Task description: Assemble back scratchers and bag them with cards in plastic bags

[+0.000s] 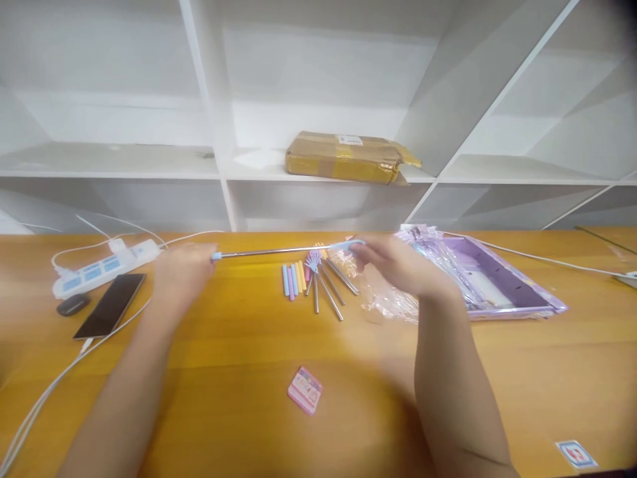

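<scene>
Stretched between my two hands is a telescopic back scratcher [269, 251] with a thin metal rod and light blue ends. My left hand [182, 269] is wrapped round its handle end. At the other end my right hand [393, 262] pinches the light blue claw head. On the table below lie several metal rods with claw heads [326, 285], fanned out and partly covered by the held one. Beside them sits a row of blue, purple and yellow handle tubes [293, 280]. Crumpled clear plastic wrapping [391, 299] lies under my right wrist.
A purple box [512, 275] with plastic-wrapped items is at the right. Nearer me lies a small pink card [305, 390]. On the left are a phone [112, 305], a power strip [104, 269] and white cables. A taped carton [348, 157] rests on the shelf behind.
</scene>
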`<state>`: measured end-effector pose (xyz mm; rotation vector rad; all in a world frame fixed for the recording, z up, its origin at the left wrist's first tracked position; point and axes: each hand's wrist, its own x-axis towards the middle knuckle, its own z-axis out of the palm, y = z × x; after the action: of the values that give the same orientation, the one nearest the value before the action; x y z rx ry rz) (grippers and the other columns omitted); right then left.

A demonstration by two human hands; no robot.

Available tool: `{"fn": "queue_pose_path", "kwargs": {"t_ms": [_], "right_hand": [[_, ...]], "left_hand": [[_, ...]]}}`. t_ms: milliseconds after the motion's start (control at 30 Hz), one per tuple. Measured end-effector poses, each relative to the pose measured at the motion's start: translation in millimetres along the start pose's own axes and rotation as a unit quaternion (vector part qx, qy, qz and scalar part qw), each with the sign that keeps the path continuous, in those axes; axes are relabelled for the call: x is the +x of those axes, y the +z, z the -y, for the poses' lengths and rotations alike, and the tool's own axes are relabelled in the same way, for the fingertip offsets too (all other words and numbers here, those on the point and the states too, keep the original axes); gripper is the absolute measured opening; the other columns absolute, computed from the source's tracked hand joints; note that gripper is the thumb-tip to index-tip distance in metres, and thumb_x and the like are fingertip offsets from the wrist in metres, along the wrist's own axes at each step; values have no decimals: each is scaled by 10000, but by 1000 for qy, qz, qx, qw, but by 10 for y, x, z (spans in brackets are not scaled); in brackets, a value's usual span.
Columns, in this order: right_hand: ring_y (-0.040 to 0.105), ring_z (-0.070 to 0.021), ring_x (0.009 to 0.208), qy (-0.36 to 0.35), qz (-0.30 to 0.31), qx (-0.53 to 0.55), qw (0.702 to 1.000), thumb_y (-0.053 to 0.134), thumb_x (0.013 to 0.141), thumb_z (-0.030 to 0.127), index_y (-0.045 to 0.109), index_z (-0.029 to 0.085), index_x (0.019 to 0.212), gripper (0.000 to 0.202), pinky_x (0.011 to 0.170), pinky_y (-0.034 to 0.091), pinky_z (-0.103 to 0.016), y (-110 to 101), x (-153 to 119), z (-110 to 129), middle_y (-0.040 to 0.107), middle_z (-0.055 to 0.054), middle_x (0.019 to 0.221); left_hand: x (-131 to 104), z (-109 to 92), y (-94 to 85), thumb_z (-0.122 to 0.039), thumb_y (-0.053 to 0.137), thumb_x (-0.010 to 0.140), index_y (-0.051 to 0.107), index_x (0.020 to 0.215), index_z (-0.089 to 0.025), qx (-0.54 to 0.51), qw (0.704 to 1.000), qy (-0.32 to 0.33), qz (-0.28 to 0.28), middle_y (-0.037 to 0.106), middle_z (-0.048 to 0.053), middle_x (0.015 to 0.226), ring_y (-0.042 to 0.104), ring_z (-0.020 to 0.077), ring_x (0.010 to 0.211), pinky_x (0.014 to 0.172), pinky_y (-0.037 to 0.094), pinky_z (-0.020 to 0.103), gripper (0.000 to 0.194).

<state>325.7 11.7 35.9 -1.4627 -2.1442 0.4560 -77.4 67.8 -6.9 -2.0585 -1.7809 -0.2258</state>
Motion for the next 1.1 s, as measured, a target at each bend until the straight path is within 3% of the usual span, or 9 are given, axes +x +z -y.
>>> {"fn": "queue_pose_path", "kwargs": {"t_ms": [100, 200, 267, 367, 533, 633, 733, 900, 1100], "right_hand": [[598, -176, 723, 61, -144, 9, 988, 462, 1085, 391, 599, 233, 807, 348, 744, 427, -303, -218, -71, -475, 669, -18, 739], [548, -154, 642, 84, -286, 15, 954, 488, 1047, 289, 663, 220, 917, 229, 686, 422, -290, -373, -170, -932, 614, 4, 662], [526, -137, 595, 81, -357, 29, 930, 495, 1033, 259, 677, 207, 952, 206, 639, 417, -274, -422, -216, -1145, 579, 18, 642], [548, -112, 558, 100, -424, 49, 899, 498, 1023, 225, 658, 205, 947, 178, 587, 417, -245, -428, -209, -1291, 538, 38, 655], [568, -85, 489, 147, -481, 91, 860, 480, 1020, 188, 637, 200, 957, 170, 506, 416, -223, -398, -117, -1381, 589, 25, 755], [609, -85, 496, 162, -533, 59, 828, 603, 951, 186, 655, 201, 983, 63, 479, 417, -223, -430, -129, -1472, 672, -11, 877], [712, -139, 603, 152, -575, 26, 803, 704, 850, 156, 716, 204, 1035, 192, 504, 449, -230, -460, -153, -1541, 728, -45, 922], [776, -226, 675, 175, -566, -30, 805, 702, 820, 151, 795, 199, 963, 177, 621, 538, -293, -347, -66, -1590, 749, -48, 789], [772, -237, 761, 245, -530, -137, 800, 660, 866, 175, 806, 180, 992, 192, 871, 561, -353, -186, 54, -1584, 797, -96, 919]], "left_hand": [[43, 357, -3, -390, 418, 1048, 803, 1016, -205, 24, 999, -30, -31, 794, 136, 1001, 709, 305, 944, 726, 429, 336, 429], [59, 661, -35, -442, 367, 1052, 793, 994, -205, 66, 993, -90, -39, 770, 120, 923, 667, 286, 872, 710, 417, 329, 491], [62, 774, -64, -472, 301, 1062, 788, 940, -198, 88, 987, -126, -36, 743, 114, 874, 636, 269, 825, 689, 396, 320, 571], [62, 786, -101, -514, 259, 1061, 782, 888, -214, 97, 983, -146, -44, 693, 94, 780, 593, 249, 759, 652, 331, 300, 628], [55, 647, -99, -514, 297, 1060, 720, 757, -233, 72, 990, -81, -92, 676, 81, 734, 567, 242, 704, 601, 226, 318, 591], [43, 624, -84, -466, 365, 1044, 693, 725, -242, 59, 990, -55, -113, 665, 73, 711, 547, 244, 659, 588, 198, 323, 509], [32, 647, -68, -399, 450, 1008, 667, 694, -241, 62, 989, -55, -122, 655, 64, 689, 547, 241, 650, 593, 183, 322, 413], [43, 683, -35, -330, 512, 970, 687, 726, -214, 76, 992, -67, -77, 720, 77, 777, 585, 229, 731, 635, 212, 314, 322], [69, 636, -46, -319, 472, 977, 725, 828, -189, 83, 994, -67, 3, 747, 109, 856, 612, 242, 802, 694, 303, 306, 321]]}}
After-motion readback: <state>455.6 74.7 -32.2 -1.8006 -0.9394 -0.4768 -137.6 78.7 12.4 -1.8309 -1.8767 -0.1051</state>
